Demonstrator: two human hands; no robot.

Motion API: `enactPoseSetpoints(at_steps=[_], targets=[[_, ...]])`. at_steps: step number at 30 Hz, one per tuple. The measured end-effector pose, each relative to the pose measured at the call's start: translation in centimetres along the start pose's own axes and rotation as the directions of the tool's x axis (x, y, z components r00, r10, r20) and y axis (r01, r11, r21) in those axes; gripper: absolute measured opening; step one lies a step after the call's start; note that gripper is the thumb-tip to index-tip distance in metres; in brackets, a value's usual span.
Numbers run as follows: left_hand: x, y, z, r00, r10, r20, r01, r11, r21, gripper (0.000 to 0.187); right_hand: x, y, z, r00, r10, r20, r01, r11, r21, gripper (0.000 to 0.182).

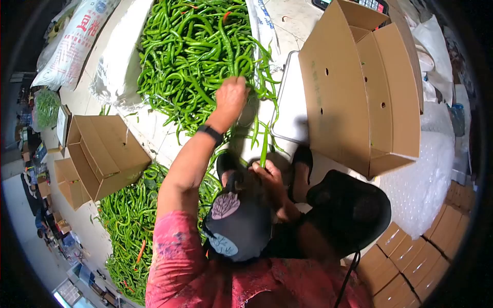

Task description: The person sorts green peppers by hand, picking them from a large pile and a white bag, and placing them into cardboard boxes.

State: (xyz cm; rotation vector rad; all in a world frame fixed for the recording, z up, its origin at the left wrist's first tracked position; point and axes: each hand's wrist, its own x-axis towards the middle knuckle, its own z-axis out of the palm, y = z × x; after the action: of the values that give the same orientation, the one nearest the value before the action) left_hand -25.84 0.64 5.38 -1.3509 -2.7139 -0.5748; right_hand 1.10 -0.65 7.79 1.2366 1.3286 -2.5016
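Peppers everywhere: left hand (232, 95) is stretched out into the big green chili pile (197, 46), fingers closing on a few. Right hand (268, 174) sits close to the body, gripping one long chili (264, 146) pointing away, toward that pile. Open cardboard box (359, 92) off to the right.

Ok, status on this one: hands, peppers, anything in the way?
Left hand reaching into green pepper pile, grip unclear. Right hand shut on a few peppers. Open cardboard box lies right of the pile, nothing blocking.
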Motion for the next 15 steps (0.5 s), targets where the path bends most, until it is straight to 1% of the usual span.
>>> enactPoseSetpoints(at_steps=[1, 3, 4, 6, 7, 8, 9, 10, 11, 12, 13, 14, 15], targets=[[1.7, -0.8, 2.5, 0.999, 0.046, 0.015, -0.048, 0.991, 0.123, 0.009, -0.1, -0.7, 0.2, 1.0, 0.0, -0.003, 0.0, 1.0, -0.002, 0.029], [3.5, -2.2, 6.2, 0.989, -0.058, 0.135, 0.017, 0.957, 0.29, 0.01, -0.6, -2.3, 0.6, 0.995, 0.086, -0.049, -0.086, 0.996, 0.002, 0.024], [3.7, -2.4, 7.4, 0.989, -0.056, 0.136, 0.014, 0.957, 0.289, 0.01, 0.2, -1.0, -0.1, 0.997, 0.063, -0.035, -0.065, 0.997, -0.047, 0.022], [3.5, -2.2, 7.4, 0.982, -0.141, 0.124, 0.095, 0.942, 0.32, 0.012, 0.3, -1.5, 0.0, 0.996, 0.077, -0.042, -0.078, 0.997, -0.025, 0.021], [3.2, -2.4, 7.2, 0.982, -0.136, 0.133, 0.086, 0.94, 0.329, 0.012, 0.2, -1.6, 0.3, 0.994, 0.093, -0.049, -0.094, 0.996, -0.007, 0.021], [3.1, -1.9, 6.1, 0.953, -0.274, 0.125, 0.249, 0.95, 0.187, 0.013, 0.2, -1.7, 0.3, 0.994, 0.1, -0.045, -0.1, 0.995, 0.0, 0.021], [2.9, -1.7, 5.5, 0.903, -0.407, 0.138, 0.406, 0.913, 0.039, 0.015, 0.2, -1.8, 0.2, 0.996, 0.074, -0.054, -0.074, 0.997, -0.015, 0.023], [2.5, -2.8, 5.6, 0.859, -0.464, 0.215, 0.5, 0.852, -0.158, 0.02, 0.1, -2.3, 0.3, 0.997, 0.048, -0.063, -0.049, 0.998, -0.03, 0.025], [1.3, -3.4, 5.7, 0.824, -0.488, 0.287, 0.564, 0.75, -0.344, 0.015, -0.2, -2.9, 0.4, 0.997, 0.057, -0.059, -0.058, 0.998, -0.024, 0.025], [-0.1, -4.1, 5.6, 0.781, -0.462, 0.42, 0.623, 0.537, -0.568, 0.016, -0.7, -3.7, 0.6, 0.995, 0.096, -0.025, -0.095, 0.995, 0.039, 0.021], [-1.8, -4.2, 5.1, 0.745, -0.395, 0.538, 0.652, 0.256, -0.714, 0.018, -1.0, -4.2, 0.8, 0.991, 0.135, 0.011, -0.136, 0.986, 0.099, 0.017], [-2.6, -1.8, 1.1, 0.724, -0.394, 0.566, 0.665, 0.18, -0.725, 0.017, -0.5, -3.2, 0.7, 0.993, 0.116, 0.012, -0.116, 0.991, 0.072, 0.016], [-4.1, -1.2, -0.7, 0.662, -0.374, 0.649, 0.721, 0.081, -0.689, 0.015, -0.5, -2.5, 0.5, 0.991, 0.131, 0.018, -0.132, 0.989, 0.073, 0.016]])
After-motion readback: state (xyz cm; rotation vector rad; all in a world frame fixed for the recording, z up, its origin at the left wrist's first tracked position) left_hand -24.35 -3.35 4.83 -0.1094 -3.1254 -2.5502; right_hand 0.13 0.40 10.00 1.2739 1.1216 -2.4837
